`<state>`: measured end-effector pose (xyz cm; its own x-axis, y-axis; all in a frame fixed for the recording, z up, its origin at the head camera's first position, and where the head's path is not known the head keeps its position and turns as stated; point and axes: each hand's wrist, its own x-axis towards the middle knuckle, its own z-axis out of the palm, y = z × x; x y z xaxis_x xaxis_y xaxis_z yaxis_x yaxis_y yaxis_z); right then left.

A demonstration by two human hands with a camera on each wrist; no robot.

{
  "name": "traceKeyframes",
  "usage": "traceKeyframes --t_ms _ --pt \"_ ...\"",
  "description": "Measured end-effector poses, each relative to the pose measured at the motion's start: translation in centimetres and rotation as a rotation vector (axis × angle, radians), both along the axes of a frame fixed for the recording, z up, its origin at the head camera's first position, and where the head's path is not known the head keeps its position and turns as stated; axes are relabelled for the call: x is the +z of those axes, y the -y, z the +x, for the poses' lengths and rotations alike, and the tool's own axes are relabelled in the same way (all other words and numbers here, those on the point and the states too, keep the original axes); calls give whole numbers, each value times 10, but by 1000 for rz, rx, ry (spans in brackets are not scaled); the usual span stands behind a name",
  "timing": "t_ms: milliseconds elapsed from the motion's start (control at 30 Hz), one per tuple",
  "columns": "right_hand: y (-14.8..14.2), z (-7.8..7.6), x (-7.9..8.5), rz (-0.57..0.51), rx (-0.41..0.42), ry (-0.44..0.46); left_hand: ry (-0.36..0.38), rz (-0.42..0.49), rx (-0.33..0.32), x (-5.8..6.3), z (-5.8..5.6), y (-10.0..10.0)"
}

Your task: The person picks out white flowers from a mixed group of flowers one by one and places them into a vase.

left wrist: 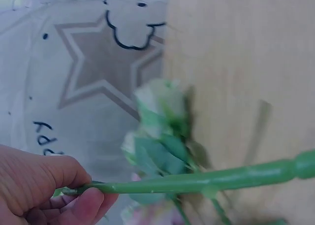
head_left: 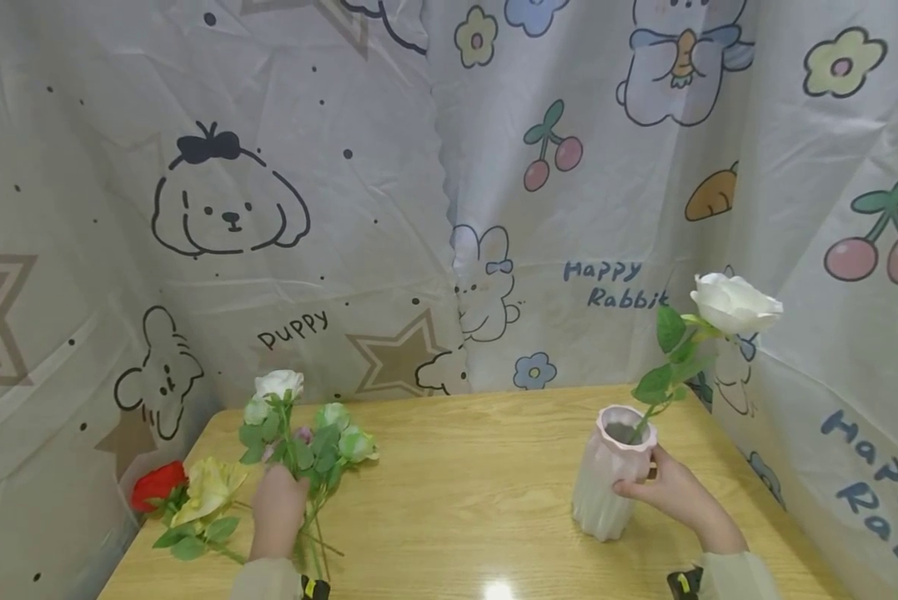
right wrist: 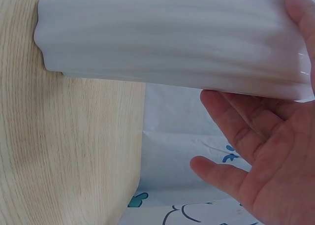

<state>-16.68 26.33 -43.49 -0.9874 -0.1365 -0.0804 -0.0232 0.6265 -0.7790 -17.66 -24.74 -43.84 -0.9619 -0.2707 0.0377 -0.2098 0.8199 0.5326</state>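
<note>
At the left of the table, my left hand (head_left: 276, 506) pinches a green flower stem (left wrist: 197, 182) between thumb and fingers. A white rose (head_left: 278, 384) and greenish-white roses (head_left: 357, 443) with leaves surround that hand; which bloom belongs to the pinched stem, I cannot tell. My right hand (head_left: 677, 487) holds a pale pink and white fluted vase (head_left: 600, 492) near its top, thumb on the near side and fingers behind. The vase stands on the table, tilted slightly. Out of its mouth leans a single large white rose (head_left: 735, 305) on a leafy stem.
A red rose (head_left: 159, 486) and a yellow flower (head_left: 210, 492) lie at the table's left edge. The wooden table (head_left: 456, 492) stretches between the hands. A printed cloth (head_left: 373, 208) hangs behind and along both sides.
</note>
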Motion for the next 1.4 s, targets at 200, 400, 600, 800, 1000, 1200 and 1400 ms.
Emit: traceKeyframes --t_ms 200,400,600,800,1000,1200,1400 --pt "2 3 -2 0 0 6 -152 -74 3 13 -11 -14" --pt "3 2 -2 1 -3 4 -192 -78 2 22 -15 -23" --pt "2 1 -1 7 -2 -2 -160 11 7 28 -19 -29" --pt "2 2 -1 -10 4 -13 -217 18 -24 32 -27 -40" --pt "2 1 -1 -4 -5 -13 -208 53 -80 41 -35 -63" --pt "1 0 -2 -19 6 -20 -180 170 -109 48 -41 -90" --pt "0 1 -1 -5 0 -14 -212 169 -116 55 -48 -110"
